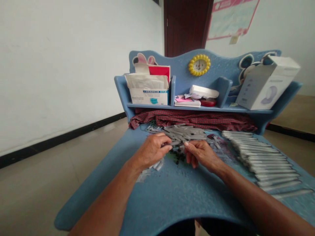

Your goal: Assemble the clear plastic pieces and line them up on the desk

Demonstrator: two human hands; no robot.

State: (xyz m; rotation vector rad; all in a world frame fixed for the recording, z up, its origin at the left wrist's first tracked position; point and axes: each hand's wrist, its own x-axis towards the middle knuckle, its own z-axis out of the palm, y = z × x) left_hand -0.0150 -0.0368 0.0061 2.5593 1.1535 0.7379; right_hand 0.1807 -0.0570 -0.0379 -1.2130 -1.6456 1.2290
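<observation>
My left hand (155, 149) is curled in front of a heap of grey strips (185, 131), its thumb and index finger nearly together. What it pinches, if anything, is too small to tell. My right hand (199, 151) faces it a short way off, thumb pressed to the index finger and the other fingers bent under. Anything in that pinch is hidden too. Several small black pieces (177, 159) lie on the blue table (172, 193) between the hands. Small clear pieces (157, 165) lie beside and below my left hand.
Long silvery-grey sticks (265, 160) lie in a row at the right. Behind the heap is a red checked cloth (197, 119). The blue shelf (206, 108) above holds a mask box (149, 96), papers (187, 102), a red tin (208, 103) and a white box (267, 83).
</observation>
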